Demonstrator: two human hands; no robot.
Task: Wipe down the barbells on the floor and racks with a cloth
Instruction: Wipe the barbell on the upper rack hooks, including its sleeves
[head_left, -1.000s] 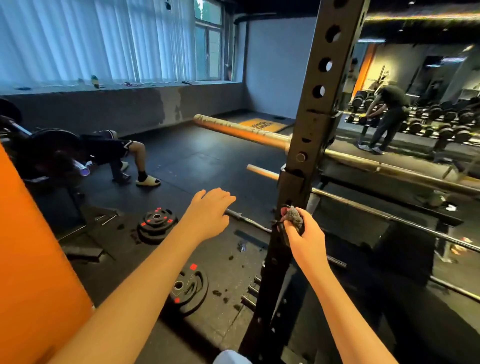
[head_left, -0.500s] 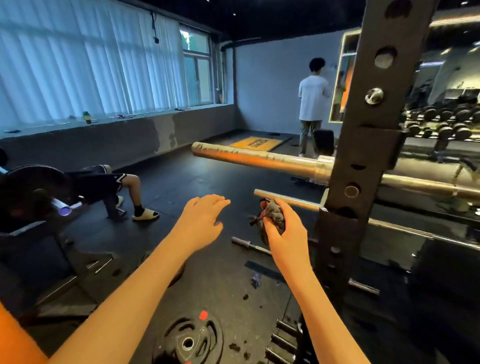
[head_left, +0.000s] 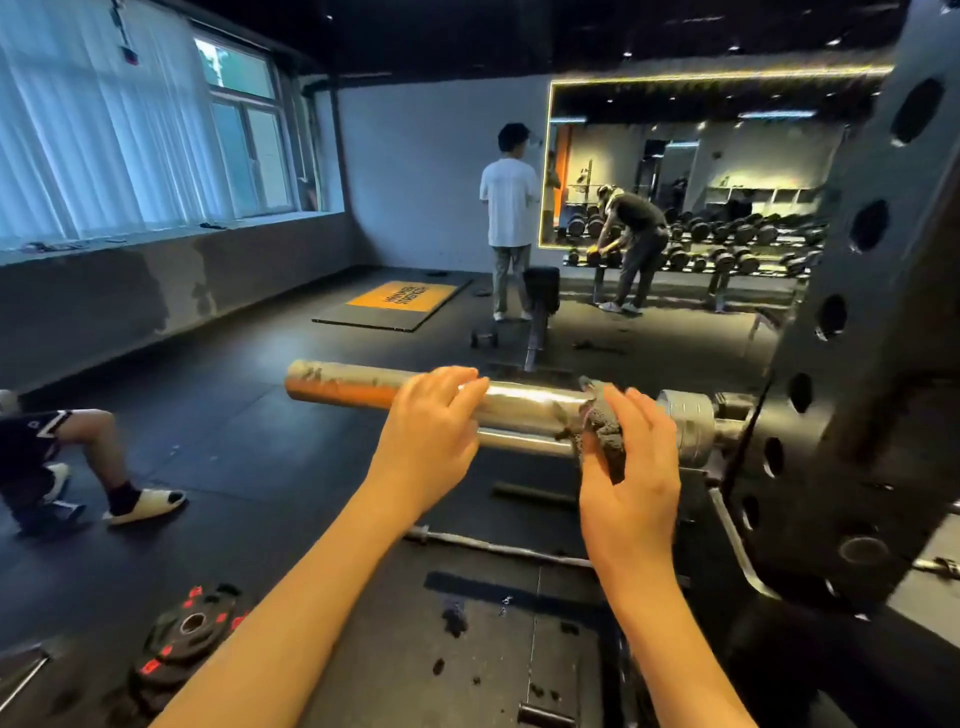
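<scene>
Both hands are now reaching the racked barbell (head_left: 524, 410): the left hand (head_left: 431, 436) is laying relaxed fingers on it, and the right hand (head_left: 631, 488) is pressing its gripped cloth (head_left: 602, 434) against it, probably beginning the wipe.

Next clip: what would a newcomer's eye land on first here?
The thick steel barbell jutting left from the rack at mid-frame, with the left hand resting on it and the right hand holding a grey cloth against it. Behind, a person in a white shirt stands beside a lit mirror.
</scene>
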